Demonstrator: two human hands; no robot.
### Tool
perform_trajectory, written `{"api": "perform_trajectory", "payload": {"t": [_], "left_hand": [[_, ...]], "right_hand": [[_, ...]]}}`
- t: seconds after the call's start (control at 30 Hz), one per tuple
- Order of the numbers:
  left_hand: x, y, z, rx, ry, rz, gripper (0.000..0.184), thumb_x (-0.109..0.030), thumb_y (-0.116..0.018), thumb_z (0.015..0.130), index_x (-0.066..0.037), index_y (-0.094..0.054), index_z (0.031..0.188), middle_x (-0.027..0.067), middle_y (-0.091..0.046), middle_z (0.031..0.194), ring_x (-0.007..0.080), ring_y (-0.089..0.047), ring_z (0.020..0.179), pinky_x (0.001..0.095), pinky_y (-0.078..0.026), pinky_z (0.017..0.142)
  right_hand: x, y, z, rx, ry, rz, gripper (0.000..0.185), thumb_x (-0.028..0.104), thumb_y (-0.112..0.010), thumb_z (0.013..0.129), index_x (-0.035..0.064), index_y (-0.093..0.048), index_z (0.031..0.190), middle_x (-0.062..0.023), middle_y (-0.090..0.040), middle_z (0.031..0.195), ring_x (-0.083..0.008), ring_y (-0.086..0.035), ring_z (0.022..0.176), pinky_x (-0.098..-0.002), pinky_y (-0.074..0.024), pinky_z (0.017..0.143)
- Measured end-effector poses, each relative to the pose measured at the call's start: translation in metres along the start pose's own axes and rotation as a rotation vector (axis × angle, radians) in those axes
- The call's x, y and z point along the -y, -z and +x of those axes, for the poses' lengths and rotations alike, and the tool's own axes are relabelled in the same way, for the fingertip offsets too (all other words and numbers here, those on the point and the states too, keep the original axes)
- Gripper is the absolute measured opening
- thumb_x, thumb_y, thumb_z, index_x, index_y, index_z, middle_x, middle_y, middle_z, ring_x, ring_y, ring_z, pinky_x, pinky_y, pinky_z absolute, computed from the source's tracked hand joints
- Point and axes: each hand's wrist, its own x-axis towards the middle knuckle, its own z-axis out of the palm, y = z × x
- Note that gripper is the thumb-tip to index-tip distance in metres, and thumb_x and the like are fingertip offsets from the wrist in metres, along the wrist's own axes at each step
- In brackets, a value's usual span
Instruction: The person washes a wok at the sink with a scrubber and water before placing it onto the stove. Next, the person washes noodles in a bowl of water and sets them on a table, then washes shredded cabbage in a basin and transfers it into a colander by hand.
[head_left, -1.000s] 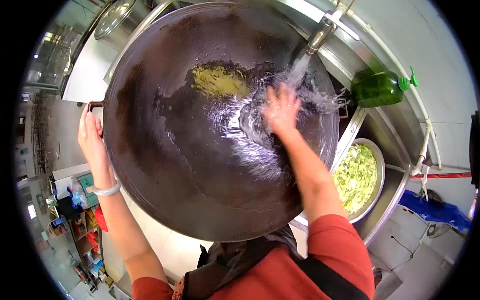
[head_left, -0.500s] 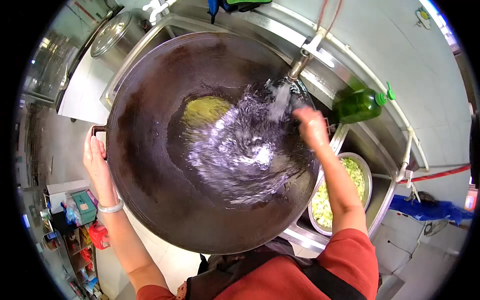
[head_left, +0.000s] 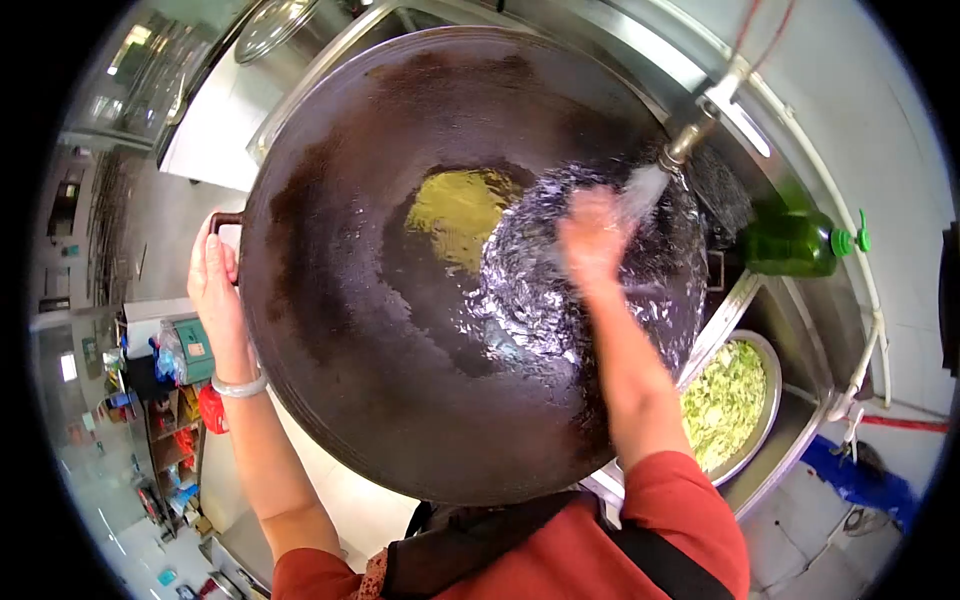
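A large dark wok [head_left: 350, 400] fills the middle of the view, tilted over a metal sink. My left hand [head_left: 217, 270] is closed round the wok's handle [head_left: 228, 218] at the left rim. Inside the right half of the wok is my right hand [head_left: 592, 238], blurred by motion, so its fingers are hard to make out. Beside it, water pours from a metal tap [head_left: 684, 145] and splashes over the wok's surface. A yellowish patch [head_left: 458, 212] shows near the wok's centre.
A metal bowl of chopped greens [head_left: 728, 400] sits in the sink at the right. Above it lies a green pump bottle [head_left: 795, 243]. White pipes [head_left: 815, 165] run along the wall. A lidded pot [head_left: 275, 28] stands at the upper left, and shelves [head_left: 172, 440] are at the lower left.
My right hand has moved from near the wok's right edge back inward beside the water stream. The whole view has shifted, and my left hand stays on the handle.
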Motion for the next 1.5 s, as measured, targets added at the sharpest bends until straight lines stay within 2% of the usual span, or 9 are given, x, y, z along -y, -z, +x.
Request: {"api": "perform_trajectory", "payload": {"t": [0.2, 0.27, 0.4, 0.73, 1.03, 1.13, 1.2, 1.43, 1.5], "left_hand": [[-0.006, 0.001, -0.002, 0.013, 0.035, 0.025, 0.039, -0.021, -0.046, 0.098, 0.001, -0.049, 0.129, -0.0059, -0.039, 0.072, 0.0033, -0.034, 0.064, 0.0177, -0.029, 0.058], [-0.006, 0.003, -0.001, 0.027, 0.053, -0.008, 0.038, -0.021, -0.046, 0.098, 0.001, -0.049, 0.129, -0.0058, -0.039, 0.072, 0.0033, -0.034, 0.064, 0.0178, -0.029, 0.058], [-0.01, 0.005, -0.001, 0.071, 0.062, -0.055, 0.037, -0.02, -0.045, 0.098, 0.002, -0.05, 0.128, -0.0056, -0.04, 0.073, 0.0035, -0.034, 0.066, 0.018, -0.029, 0.059], [-0.083, 0.006, 0.006, -0.023, 0.051, -0.124, 0.038, -0.016, -0.052, 0.094, 0.004, -0.05, 0.127, -0.0062, -0.04, 0.068, 0.0019, -0.033, 0.058, 0.0169, -0.028, 0.052], [-0.315, 0.013, -0.026, -0.108, -0.629, 0.356, 0.038, -0.022, -0.057, 0.092, -0.005, -0.056, 0.125, -0.0039, -0.055, 0.082, 0.0018, -0.046, 0.072, 0.0163, -0.034, 0.065], [-0.404, 0.027, -0.063, 0.095, -0.222, 0.013, 0.036, -0.015, -0.058, 0.09, -0.001, -0.054, 0.123, -0.0019, -0.051, 0.067, 0.0021, -0.039, 0.057, 0.0158, -0.032, 0.05], [-0.418, -0.016, -0.094, 0.193, -0.842, 0.225, 0.03, -0.008, -0.058, 0.088, 0.002, -0.057, 0.117, -0.003, -0.044, 0.06, 0.0023, -0.034, 0.052, 0.016, -0.028, 0.045], [-0.441, 0.045, -0.149, -0.124, -0.926, 0.159, 0.028, -0.011, -0.058, 0.089, 0.004, -0.06, 0.113, -0.0047, -0.041, 0.062, 0.0023, -0.032, 0.055, 0.0157, -0.024, 0.05], [-0.461, 0.052, -0.181, -0.127, -0.46, -0.269, 0.028, -0.012, -0.059, 0.089, 0.004, -0.06, 0.113, -0.0045, -0.041, 0.062, 0.0028, -0.032, 0.055, 0.0162, -0.025, 0.049]], "right_hand": [[0.106, 0.033, -0.058, 0.079, 0.56, 0.514, 0.036, 0.035, -0.052, 0.086, 0.0134, -0.061, 0.114, -0.0155, -0.049, 0.131, -0.0398, -0.046, 0.119, -0.055, -0.0395, 0.094], [0.057, 0.07, -0.067, 0.483, 0.167, 0.509, 0.019, 0.019, -0.055, 0.08, 0.0108, -0.067, 0.093, -0.017, -0.063, 0.107, -0.0367, -0.06, 0.098, -0.0465, -0.0477, 0.084], [-0.106, 0.11, -0.074, -0.54, -0.327, 0.093, 0.03, 0.002, -0.056, 0.074, -0.0023, -0.059, 0.103, -0.0229, -0.059, 0.098, -0.0383, -0.055, 0.093, -0.043, -0.044, 0.084], [-0.231, 0.026, -0.029, 0.052, -0.747, 0.709, 0.028, 0.006, -0.051, 0.082, -0.0024, -0.062, 0.107, -0.0199, -0.064, 0.1, -0.027, -0.061, 0.095, -0.0384, -0.0465, 0.082], [-0.032, 0.006, -0.052, 0.286, -0.896, 1.251, 0.026, -0.001, -0.043, 0.077, -0.002, -0.058, 0.098, -0.0143, -0.059, 0.083, -0.0262, -0.057, 0.076, -0.0435, -0.0479, 0.062], [-0.003, -0.076, -0.041, 0.261, -0.769, 1.418, 0.026, 0.001, -0.046, 0.079, 0.0006, -0.058, 0.102, -0.0131, -0.06, 0.081, -0.0275, -0.057, 0.071, -0.0466, -0.0463, 0.057], [0.022, -0.056, -0.035, 0.358, -0.679, 1.469, 0.025, 0.003, -0.049, 0.08, 0.003, -0.059, 0.103, -0.0117, -0.061, 0.083, -0.0261, -0.057, 0.072, -0.0445, -0.0458, 0.057], [0.065, -0.011, -0.036, 0.189, -0.639, 1.23, 0.033, 0.006, -0.052, 0.078, -0.0038, -0.054, 0.11, -0.0249, -0.059, 0.106, -0.0321, -0.059, 0.099, -0.0407, -0.0474, 0.08], [0.068, 0.032, -0.051, 0.073, -0.601, 1.054, 0.034, 0.006, -0.05, 0.076, -0.0056, -0.055, 0.108, -0.0311, -0.059, 0.107, -0.0399, -0.058, 0.103, -0.0442, -0.0463, 0.086]]}}
